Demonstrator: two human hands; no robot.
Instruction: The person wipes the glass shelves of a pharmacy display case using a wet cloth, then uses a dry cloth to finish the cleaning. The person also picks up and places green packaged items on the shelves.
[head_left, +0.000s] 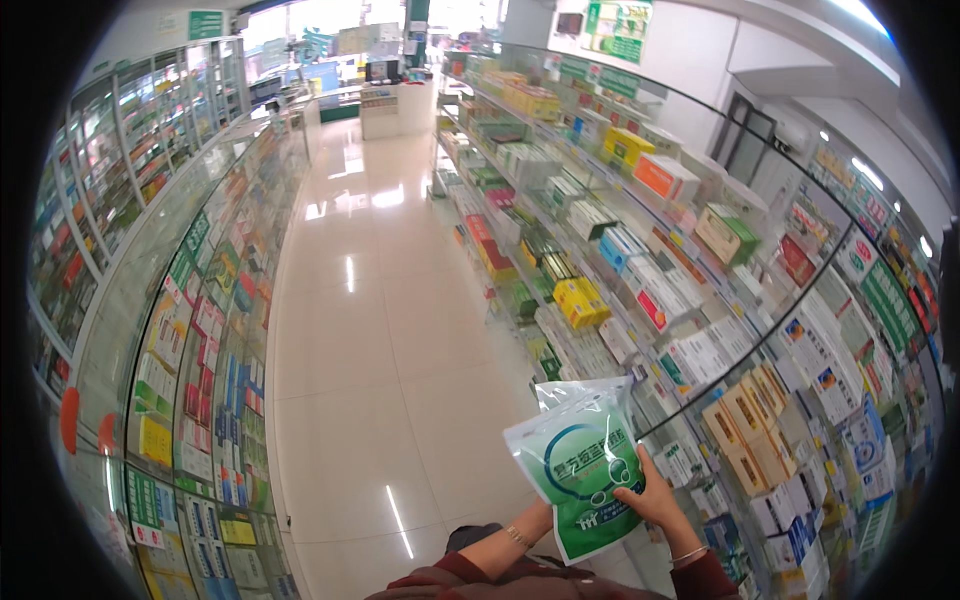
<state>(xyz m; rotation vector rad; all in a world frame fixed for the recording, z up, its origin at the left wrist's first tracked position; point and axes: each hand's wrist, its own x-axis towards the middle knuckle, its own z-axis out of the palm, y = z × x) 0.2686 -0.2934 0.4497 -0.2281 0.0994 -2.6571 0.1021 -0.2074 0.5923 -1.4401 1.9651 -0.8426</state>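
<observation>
A green and white plastic pouch with printing on its front is held up before my body, just left of the right-hand shelves. My right hand grips its right edge, the thumb lying across the front. Behind the pouch's left side is my left hand; its fingers are hidden, and it seems to support the pouch from behind. The clear top of another pouch shows behind the first. A watch or bracelet is on my left wrist, and a thin bangle on my right.
Glass shelves full of medicine boxes run along the right, close to my right arm. A glass display counter with more boxes lines the left. Between them a tiled aisle leads to a white counter at the far end.
</observation>
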